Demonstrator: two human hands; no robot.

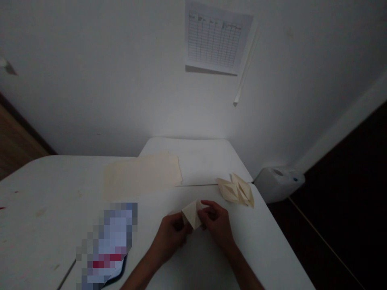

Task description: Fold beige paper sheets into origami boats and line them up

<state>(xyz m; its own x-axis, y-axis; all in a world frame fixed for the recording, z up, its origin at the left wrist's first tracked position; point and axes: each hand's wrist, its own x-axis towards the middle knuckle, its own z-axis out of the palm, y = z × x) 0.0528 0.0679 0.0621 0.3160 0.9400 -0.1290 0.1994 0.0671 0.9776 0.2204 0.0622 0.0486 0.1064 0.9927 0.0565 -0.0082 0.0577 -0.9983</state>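
Note:
A small piece of folded cream paper, with creased triangular faces, is held just above the white table between both hands. My left hand grips its left side, the fingers curled and partly hidden behind it. On the right edge, my right hand pinches the paper between thumb and fingers. Off to the right lie folded paper pieces of the same cream colour, with pointed ends. Beyond my left hand, flat sheets of cream paper rest on the table.
The white table meets another white surface by the wall. A pixelated phone-like object lies at left. A white plastic container stands on the floor at right. A printed chart hangs on the wall.

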